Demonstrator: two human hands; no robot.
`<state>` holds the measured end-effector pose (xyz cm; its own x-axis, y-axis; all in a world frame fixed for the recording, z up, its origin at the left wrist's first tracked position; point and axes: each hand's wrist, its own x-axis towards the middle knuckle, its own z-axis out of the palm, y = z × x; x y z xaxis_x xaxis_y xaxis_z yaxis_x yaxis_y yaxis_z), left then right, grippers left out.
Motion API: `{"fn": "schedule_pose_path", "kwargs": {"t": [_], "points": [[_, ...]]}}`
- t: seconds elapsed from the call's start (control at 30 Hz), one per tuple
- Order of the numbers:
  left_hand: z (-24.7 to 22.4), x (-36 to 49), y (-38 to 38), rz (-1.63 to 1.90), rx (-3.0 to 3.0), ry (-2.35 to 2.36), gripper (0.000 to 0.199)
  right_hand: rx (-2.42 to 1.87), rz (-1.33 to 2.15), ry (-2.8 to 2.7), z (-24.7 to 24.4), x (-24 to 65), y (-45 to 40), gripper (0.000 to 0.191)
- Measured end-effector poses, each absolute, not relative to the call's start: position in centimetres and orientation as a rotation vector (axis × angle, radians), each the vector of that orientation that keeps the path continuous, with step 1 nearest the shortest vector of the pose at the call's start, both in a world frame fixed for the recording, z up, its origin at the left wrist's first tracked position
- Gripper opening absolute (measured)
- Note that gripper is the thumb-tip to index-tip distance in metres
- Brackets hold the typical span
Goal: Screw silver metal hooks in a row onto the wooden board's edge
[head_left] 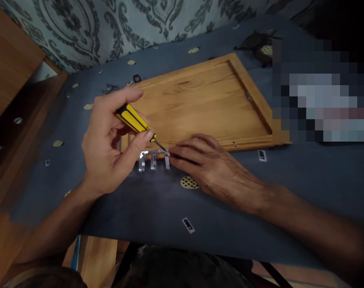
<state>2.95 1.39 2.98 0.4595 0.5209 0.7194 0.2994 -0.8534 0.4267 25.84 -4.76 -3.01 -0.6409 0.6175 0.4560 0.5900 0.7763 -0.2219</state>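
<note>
My left hand (107, 140) is closed around a yellow-and-black screwdriver (134, 119), tilted down to the right. Its tip meets the right end of a silver metal hook rail (153, 154), where several small hooks point toward me. The rail lies along the near edge of a wooden framed panel (188, 104). With thumb and fingertips together at that same end of the rail, my right hand (213, 170) steadies it, its other fingers resting on the panel's edge. The exact contact of the tip, and any screw under it, is hidden by my fingers.
A dark blue patterned cloth (134, 212) covers the table. Behind the panel lie a small black buckle-like piece (137, 78) and some small dark metal bits (110, 89). A dark object (257, 45) sits at the back right. Wooden furniture (17, 68) stands on the left.
</note>
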Motion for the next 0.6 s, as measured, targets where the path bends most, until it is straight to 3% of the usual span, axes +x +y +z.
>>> {"fn": "schedule_pose_path", "kwargs": {"t": [0.27, 0.47, 0.6], "points": [[2.90, 3.14, 1.35, 1.374, 2.483, 0.702, 0.060, -0.892, 0.060, -2.459, -3.03, 25.92, -4.76, 0.036], [3.08, 3.40, 0.73, 1.322, 2.408, 0.822, 0.049, -0.899, 0.040, -2.467, -2.90, 25.84, -4.76, 0.035], [2.91, 3.74, 0.70, 1.346, 2.402, 0.768, 0.057, -0.902, 0.015, -2.461, -2.86, 25.87, -4.77, 0.037]]}}
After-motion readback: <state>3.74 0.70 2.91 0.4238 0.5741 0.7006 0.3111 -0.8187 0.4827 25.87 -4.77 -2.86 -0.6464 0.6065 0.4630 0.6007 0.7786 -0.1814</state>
